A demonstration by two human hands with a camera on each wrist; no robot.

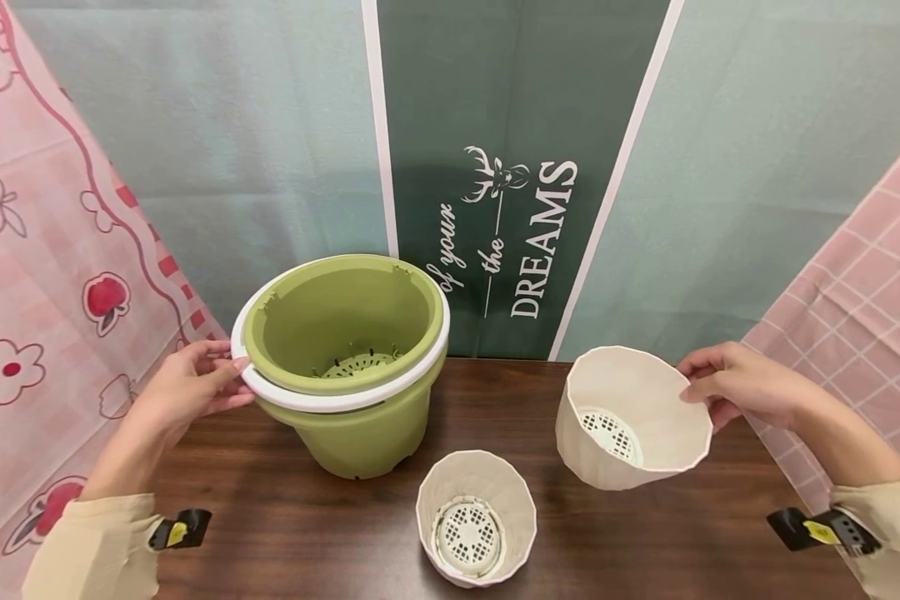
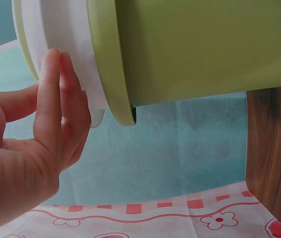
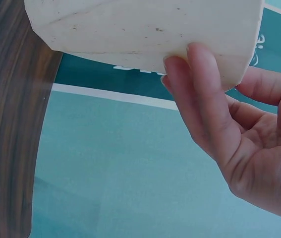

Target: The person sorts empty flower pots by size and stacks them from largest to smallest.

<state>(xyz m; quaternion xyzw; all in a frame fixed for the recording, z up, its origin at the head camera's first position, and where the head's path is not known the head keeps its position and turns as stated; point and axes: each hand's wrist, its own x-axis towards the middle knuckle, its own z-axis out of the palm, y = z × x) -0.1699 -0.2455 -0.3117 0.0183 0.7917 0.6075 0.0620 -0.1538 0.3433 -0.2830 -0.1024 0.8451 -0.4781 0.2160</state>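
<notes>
My left hand pinches the white rim of a stack of nested flowerpots, thumb on top and fingers against the outside. The stack is green outside and inside, with a white band between two green rims; slotted holes show in its floor. In the left wrist view, my fingers lie along the white band. On the right, my right hand grips the rim of a larger cream flowerpot, which tilts above the table. Its thumb is inside the wall and its fingers are outside.
A smaller cream flowerpot with a grated base stands at the front middle of the brown wooden table. A green curtain with printed lettering hangs behind, and pink patterned cloths flank both sides.
</notes>
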